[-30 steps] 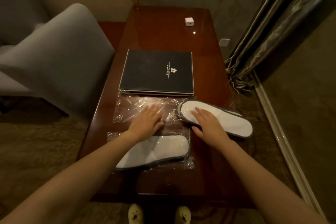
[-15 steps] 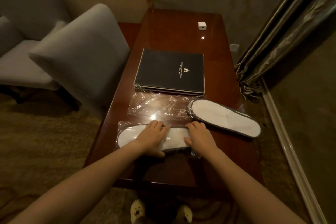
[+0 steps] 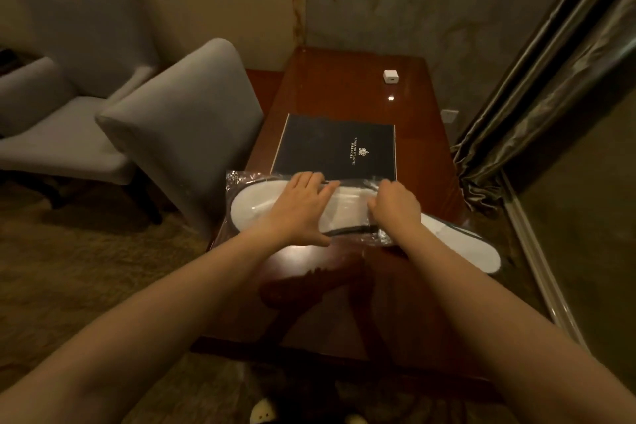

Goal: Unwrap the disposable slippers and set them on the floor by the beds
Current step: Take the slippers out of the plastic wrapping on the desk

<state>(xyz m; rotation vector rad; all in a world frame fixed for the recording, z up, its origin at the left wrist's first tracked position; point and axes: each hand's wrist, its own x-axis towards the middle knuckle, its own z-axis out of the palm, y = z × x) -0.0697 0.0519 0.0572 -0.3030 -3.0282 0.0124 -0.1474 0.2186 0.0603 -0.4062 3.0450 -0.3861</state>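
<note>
A white slipper with a dark rim, still in its clear plastic wrapper [image 3: 253, 205], is held up over the wooden table [image 3: 344, 303]. My left hand [image 3: 303, 208] grips its middle, thumb under the near edge. My right hand [image 3: 394, 205] pinches the wrapper at the slipper's right end. A second white slipper [image 3: 461, 246], bare of wrapping, lies on the table to the right, partly hidden by my right forearm. The empty wrapper seen earlier is hidden behind the held slipper.
A dark hotel folder [image 3: 339, 148] lies on the table beyond my hands, a small white cube [image 3: 391, 76] farther back. Two grey armchairs [image 3: 179, 134] stand left of the table. A curtain [image 3: 537, 96] hangs at the right. Carpet covers the floor.
Both hands left the bare slipper and empty wrapper, closed on the wrapped slipper at the table's near edge, and have lifted it off the table.
</note>
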